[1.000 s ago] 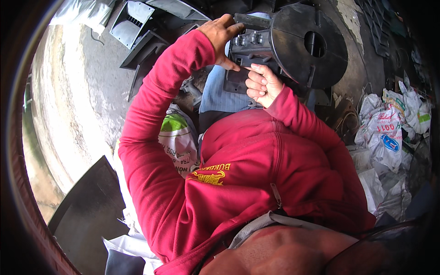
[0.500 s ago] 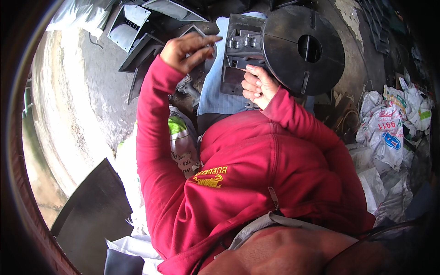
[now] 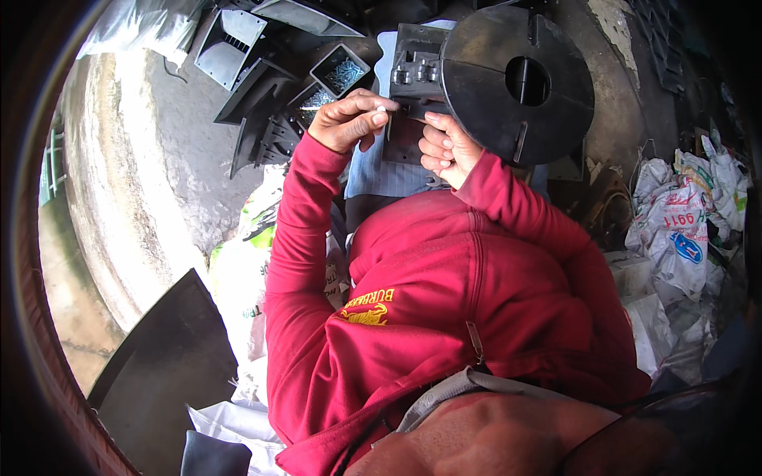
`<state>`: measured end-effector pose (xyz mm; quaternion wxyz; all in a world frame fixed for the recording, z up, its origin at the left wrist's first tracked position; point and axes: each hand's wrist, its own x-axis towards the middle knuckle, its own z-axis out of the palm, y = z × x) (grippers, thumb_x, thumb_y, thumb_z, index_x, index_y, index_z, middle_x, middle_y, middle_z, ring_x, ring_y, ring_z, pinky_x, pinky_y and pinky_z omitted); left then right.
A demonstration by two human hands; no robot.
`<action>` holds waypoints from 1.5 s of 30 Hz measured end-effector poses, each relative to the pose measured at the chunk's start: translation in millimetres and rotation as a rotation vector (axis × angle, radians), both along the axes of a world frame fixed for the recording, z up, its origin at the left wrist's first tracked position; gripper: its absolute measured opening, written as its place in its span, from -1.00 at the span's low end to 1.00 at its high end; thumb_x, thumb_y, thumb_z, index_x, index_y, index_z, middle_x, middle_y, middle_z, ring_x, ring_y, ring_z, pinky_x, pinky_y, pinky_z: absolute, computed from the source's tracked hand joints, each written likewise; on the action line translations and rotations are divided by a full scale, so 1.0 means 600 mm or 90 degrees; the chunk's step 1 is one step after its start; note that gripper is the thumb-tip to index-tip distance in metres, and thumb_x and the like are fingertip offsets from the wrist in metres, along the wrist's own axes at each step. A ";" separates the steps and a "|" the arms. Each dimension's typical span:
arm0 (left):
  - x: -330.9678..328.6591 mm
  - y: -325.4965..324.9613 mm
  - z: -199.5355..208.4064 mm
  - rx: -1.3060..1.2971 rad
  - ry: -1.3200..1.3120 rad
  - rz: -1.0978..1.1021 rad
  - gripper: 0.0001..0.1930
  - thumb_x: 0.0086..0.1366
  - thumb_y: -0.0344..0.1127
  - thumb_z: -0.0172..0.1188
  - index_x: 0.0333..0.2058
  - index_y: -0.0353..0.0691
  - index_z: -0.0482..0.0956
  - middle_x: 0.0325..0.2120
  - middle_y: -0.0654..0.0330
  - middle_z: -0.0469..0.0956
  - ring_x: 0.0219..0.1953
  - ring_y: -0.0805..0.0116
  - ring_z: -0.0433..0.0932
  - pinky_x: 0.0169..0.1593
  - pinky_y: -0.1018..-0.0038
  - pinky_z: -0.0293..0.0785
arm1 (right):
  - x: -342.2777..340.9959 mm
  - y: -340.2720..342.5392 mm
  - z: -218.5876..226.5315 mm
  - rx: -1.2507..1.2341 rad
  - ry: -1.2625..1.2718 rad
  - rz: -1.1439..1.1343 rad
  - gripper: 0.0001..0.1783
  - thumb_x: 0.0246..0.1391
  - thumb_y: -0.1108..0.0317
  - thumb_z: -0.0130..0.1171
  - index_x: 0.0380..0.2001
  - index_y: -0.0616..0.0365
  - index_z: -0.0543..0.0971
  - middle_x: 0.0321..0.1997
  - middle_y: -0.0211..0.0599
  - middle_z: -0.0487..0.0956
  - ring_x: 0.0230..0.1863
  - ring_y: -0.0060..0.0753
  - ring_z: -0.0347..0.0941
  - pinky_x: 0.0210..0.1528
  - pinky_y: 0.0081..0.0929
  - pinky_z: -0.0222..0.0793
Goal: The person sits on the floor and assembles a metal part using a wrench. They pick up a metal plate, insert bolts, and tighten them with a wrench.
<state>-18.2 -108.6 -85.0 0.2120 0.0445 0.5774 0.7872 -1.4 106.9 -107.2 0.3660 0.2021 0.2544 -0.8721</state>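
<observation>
Black round part (image 3: 476,87) with a central hole and slots rests tilted over my lap, its rectangular hinge-like bracket (image 3: 417,59) on the left carrying metal bolts. My left hand (image 3: 348,120) pinches a small pale bolt (image 3: 383,113) between thumb and fingertips, just left of the bracket's lower edge. Close by on the right, my right hand (image 3: 451,147) is closed in a fist, its thumb against the underside of the bracket. What its fingers hold is hidden. Under the part lies a blue cloth (image 3: 369,170).
Two trays of small metal screws, a far one (image 3: 345,73) and a nearer one (image 3: 311,101), stand beyond my left hand. Black moulded parts (image 3: 250,95) are stacked left of them. White printed sacks (image 3: 675,214) lie at the right, and a dark curved panel (image 3: 171,349) at the lower left.
My left hand has come down and right toward the bracket with the bolt in its fingers, uncovering the screw trays. The round part has tipped slightly; my right hand stays nearly in place.
</observation>
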 end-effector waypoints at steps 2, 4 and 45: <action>0.005 0.003 -0.002 0.009 0.002 0.043 -0.81 0.23 -0.47 0.15 -0.17 -0.30 0.58 -0.47 0.27 0.56 -0.40 0.58 0.52 -0.54 0.70 0.38 | 0.000 0.000 0.001 0.005 -0.005 -0.003 -0.62 0.15 0.25 0.07 -0.68 -0.08 0.20 -0.81 -0.69 0.07 -0.77 -0.77 -0.06 -0.71 -0.73 -0.07; 0.012 0.007 -0.009 -0.011 0.019 0.079 -0.82 0.22 -0.47 0.16 -0.18 -0.31 0.57 -0.44 0.25 0.57 -0.38 0.57 0.54 -0.53 0.69 0.40 | 0.000 0.001 0.000 -0.002 -0.011 -0.005 -0.62 0.15 0.25 0.07 -0.68 -0.08 0.20 -0.81 -0.69 0.07 -0.77 -0.77 -0.06 -0.71 -0.73 -0.07; 0.010 0.061 0.018 -0.550 0.704 0.187 -0.64 -0.08 -0.51 0.35 -0.22 -0.21 0.57 -0.38 0.20 0.56 -0.43 0.30 0.53 -0.36 0.49 0.48 | 0.002 0.005 -0.007 -0.089 -0.004 -0.010 -0.75 0.21 0.25 0.03 -0.55 -0.09 0.30 -0.76 -0.70 0.12 -0.74 -0.78 -0.03 -0.68 -0.74 -0.06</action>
